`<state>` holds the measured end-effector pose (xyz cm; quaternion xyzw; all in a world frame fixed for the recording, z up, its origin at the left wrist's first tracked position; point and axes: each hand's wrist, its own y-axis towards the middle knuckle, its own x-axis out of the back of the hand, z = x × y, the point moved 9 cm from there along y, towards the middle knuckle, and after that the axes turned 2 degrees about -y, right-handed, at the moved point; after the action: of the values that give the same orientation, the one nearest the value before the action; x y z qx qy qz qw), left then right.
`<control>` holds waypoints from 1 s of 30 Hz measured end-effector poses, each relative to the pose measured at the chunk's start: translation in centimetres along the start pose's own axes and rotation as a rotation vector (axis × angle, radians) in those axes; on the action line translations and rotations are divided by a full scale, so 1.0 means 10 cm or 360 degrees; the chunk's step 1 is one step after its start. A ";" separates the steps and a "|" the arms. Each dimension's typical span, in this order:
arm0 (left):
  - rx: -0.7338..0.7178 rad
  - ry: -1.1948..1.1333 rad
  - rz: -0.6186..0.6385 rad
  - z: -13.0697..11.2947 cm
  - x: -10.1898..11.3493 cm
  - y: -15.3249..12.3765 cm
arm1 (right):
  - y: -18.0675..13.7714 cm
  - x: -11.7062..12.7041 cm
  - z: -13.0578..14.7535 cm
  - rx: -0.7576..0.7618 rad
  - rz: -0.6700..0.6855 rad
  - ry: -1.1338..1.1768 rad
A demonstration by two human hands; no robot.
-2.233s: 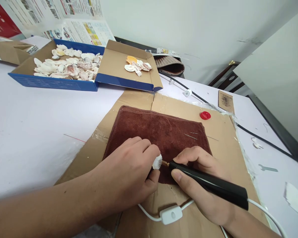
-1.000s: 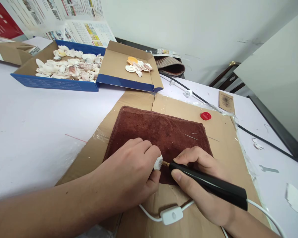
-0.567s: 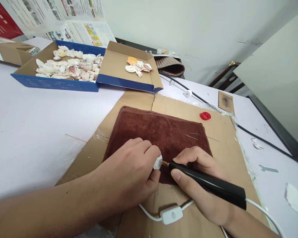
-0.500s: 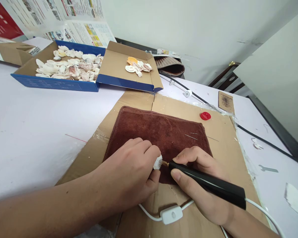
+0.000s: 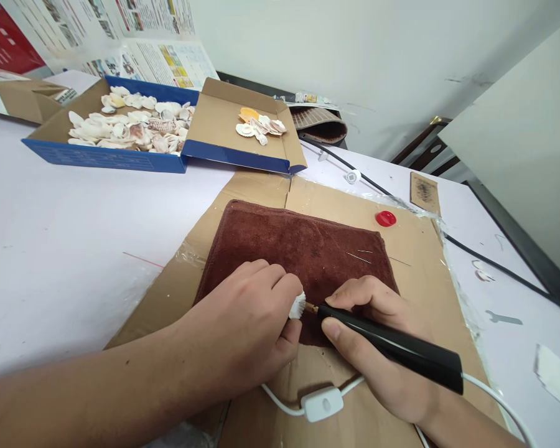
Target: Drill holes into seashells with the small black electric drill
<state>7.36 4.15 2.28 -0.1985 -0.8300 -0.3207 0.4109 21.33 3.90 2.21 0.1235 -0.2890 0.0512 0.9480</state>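
Over the front of a folded brown cloth (image 5: 280,233), my left hand (image 5: 256,314) pinches a small white ribbed seashell (image 5: 297,306) between thumb and fingers. My right hand (image 5: 378,330) grips a black pen-shaped rotary tool (image 5: 396,348) with a brass-coloured chuck (image 5: 311,308). The tool's tip is at the shell's right edge; whether it touches cannot be made out. A white cord runs from the tool's back end, and an inline switch (image 5: 323,404) lies on the cardboard (image 5: 256,186) below my hands. Thin needles (image 5: 358,257) rest on the cloth's right side.
An open blue box (image 5: 107,158) full of seashells stands at the back left; several more shells (image 5: 260,126) lie on its lid. A red cap (image 5: 386,218), a black cable (image 5: 378,185), a small flat wrench (image 5: 504,318) and a stained brown square (image 5: 424,191) are to the right.
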 end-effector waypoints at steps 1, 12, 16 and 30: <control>-0.0001 0.0003 0.0000 0.00 0.00 0.00 | 0.00 0.00 0.00 -0.0001 -0.0001 -0.0003; 0.0007 0.0020 0.0014 0.00 -0.02 0.01 | 0.00 0.00 0.00 -0.0017 0.0008 0.0003; 0.0002 0.0020 0.0007 -0.01 -0.01 0.01 | 0.00 0.00 0.00 -0.0020 0.0003 -0.0001; 0.0000 0.0015 0.0007 0.00 -0.01 0.01 | 0.00 0.00 0.00 -0.0008 0.0009 -0.0005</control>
<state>7.48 4.15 2.25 -0.1990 -0.8276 -0.3207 0.4155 21.31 3.90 2.16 0.1204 -0.2910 0.0528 0.9477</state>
